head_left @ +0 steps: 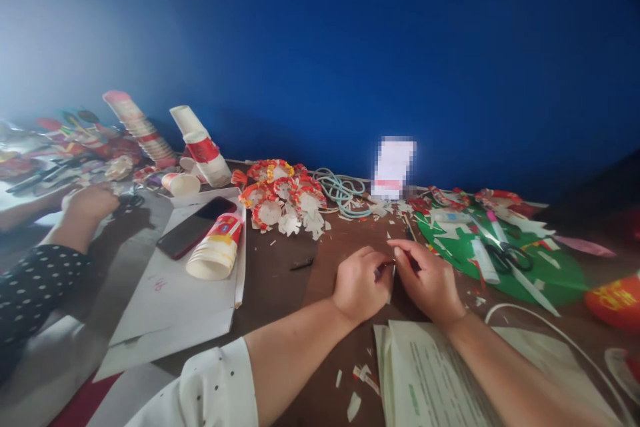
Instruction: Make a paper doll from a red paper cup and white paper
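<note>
My left hand [363, 283] is closed above the brown table, its fingertips pinched together and curled toward the middle. Facing it closely, my right hand [427, 280] has its index finger bent forward and its thumb pressed in. A small pale sliver shows between the hands, but my fingers hide most of it, so its kind is unclear. Under my right forearm lies a stack of printed papers [425, 373]. Just beyond the hands, small white paper scraps [383, 208] litter the table.
Red-and-white cut paper pieces [285, 197] are heaped at the back, beside a coiled pale cable [345, 190]. On the left are paper cups [213, 257], a phone [195, 230] and another person's hand [90, 203]. Black-handled scissors [507, 257] lie on a green round mat [555, 273] at right.
</note>
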### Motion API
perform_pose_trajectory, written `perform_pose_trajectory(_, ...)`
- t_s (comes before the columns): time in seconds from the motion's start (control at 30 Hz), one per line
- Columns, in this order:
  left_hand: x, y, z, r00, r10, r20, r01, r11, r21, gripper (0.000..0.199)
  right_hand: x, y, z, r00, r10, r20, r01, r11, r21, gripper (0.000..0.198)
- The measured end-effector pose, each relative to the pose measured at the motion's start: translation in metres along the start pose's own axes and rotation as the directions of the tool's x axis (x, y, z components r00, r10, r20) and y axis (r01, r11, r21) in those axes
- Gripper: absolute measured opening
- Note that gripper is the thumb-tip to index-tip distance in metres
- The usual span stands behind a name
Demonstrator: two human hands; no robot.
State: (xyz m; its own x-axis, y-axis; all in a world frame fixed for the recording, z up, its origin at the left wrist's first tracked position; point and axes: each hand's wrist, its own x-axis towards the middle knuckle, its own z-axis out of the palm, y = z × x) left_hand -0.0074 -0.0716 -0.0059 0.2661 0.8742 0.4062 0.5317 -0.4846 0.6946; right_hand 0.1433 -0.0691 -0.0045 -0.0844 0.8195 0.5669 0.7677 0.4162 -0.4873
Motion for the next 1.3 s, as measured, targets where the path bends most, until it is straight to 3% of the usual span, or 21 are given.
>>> perform_pose_trajectory(0.23,0.01,-0.004,0.0,0.988,-0.155,-0.014,0.152,0.98,-0.132,0.013,0.001,-0.001,-0.003,0.999,-0.034,-0.007,0.034,0.999,0.009,0.02)
perform_pose_trajectory(0.5,0.015,-0.005,-0.008,0.977,-0.127,-0.174,0.097,0.981,-0.17,0.013,0.007,0.0,-0.009,0.958,0.187,-0.216,-0.179,0.982,0.059,0.025)
perform_pose_trajectory(0.73,0.012,-0.01,-0.014,0.962,-0.081,-0.26,0.06,0.994,-0.089,0.013,0.009,0.007,-0.006,0.918,0.32,-0.234,-0.262,0.933,0.249,0.027)
perform_pose_trajectory(1.03,0.016,-0.01,-0.007,0.98,-0.053,-0.19,0.041,0.997,-0.069,0.012,0.003,-0.004,-0.005,0.998,0.018,-0.062,-0.009,0.989,0.147,0.021)
perform_pose_trajectory(1.3,0.019,-0.012,-0.008,0.973,-0.194,-0.123,0.176,0.974,-0.142,0.012,0.003,-0.005,-0.002,1.0,-0.016,-0.026,0.02,0.988,0.151,0.021)
